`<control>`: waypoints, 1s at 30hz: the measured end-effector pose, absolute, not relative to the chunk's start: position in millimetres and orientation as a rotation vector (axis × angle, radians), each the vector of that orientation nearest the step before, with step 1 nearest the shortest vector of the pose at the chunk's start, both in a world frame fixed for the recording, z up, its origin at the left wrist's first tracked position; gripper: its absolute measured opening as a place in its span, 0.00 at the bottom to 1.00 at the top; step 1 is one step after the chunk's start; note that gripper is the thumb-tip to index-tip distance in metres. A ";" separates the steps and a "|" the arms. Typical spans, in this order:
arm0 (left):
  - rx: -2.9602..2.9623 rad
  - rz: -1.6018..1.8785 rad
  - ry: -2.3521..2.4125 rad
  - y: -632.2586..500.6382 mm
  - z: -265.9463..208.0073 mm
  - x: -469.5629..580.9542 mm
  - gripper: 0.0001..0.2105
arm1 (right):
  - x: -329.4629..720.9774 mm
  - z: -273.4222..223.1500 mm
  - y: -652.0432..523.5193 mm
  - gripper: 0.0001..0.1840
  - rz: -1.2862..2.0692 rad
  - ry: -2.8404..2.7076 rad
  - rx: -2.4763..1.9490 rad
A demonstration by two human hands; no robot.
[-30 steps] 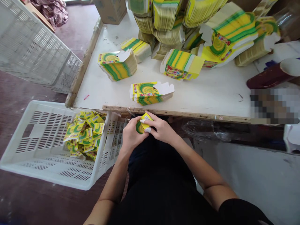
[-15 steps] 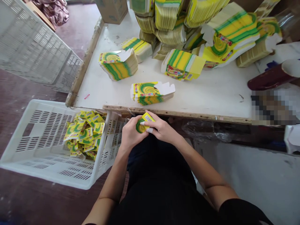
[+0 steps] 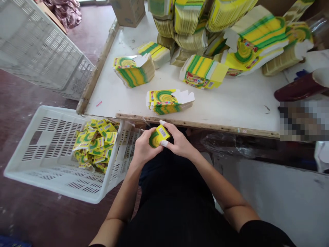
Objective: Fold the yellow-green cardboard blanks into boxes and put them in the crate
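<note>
A small yellow and green cardboard box [image 3: 157, 138] with a barcode on its end is held between my two hands, just in front of the table edge. My left hand [image 3: 144, 145] is closed around its left side. On the other side, my right hand [image 3: 179, 140] grips the barcode end between thumb and fingers; white coverings show on its thumb and a fingertip. Just beyond, a stack of flat, unfolded boxes [image 3: 164, 103] lies near the front of the white table [image 3: 231, 106]. Folded boxes [image 3: 95, 144] lie heaped in a white plastic crate [image 3: 59, 171] to my left.
More flat-box bundles [image 3: 135, 70] and tall stacks [image 3: 190, 20] stand farther back. A dark red cylinder [image 3: 299, 84] lies at the right. A brown carton [image 3: 130, 13] sits at the back left corner, and another white crate [image 3: 43, 48] stands beyond the table's left edge.
My right fingers have shifted on the box, its thumb moving lower and a finger to the top corner, so more of the barcode end shows. The whole view has moved slightly.
</note>
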State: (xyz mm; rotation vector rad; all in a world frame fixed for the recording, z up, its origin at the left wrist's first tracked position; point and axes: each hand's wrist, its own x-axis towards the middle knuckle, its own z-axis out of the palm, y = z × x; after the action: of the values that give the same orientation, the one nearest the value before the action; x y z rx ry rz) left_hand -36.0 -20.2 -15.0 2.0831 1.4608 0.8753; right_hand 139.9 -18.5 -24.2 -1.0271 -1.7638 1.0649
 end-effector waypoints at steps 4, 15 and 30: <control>2.062 0.892 1.452 -23.1 -17.0 -34.9 0.22 | 137.8 -21.3 -15.9 0.29 1.095 -1.729 -1.036; 1.756 1.220 2.102 -10.0 -16.1 -111.4 0.31 | 156.1 -10.0 2.0 0.13 0.782 -1.539 -1.247; 1.629 1.171 1.918 -12.7 -31.2 -83.5 0.25 | 161.1 -2.6 90.4 0.17 0.338 -1.910 -1.746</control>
State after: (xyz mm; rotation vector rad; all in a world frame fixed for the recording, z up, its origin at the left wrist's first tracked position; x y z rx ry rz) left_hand -83.5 -12.7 -31.2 1.6285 1.9181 1.1705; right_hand 161.1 90.4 -2.6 -1.7463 -1.9100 0.3379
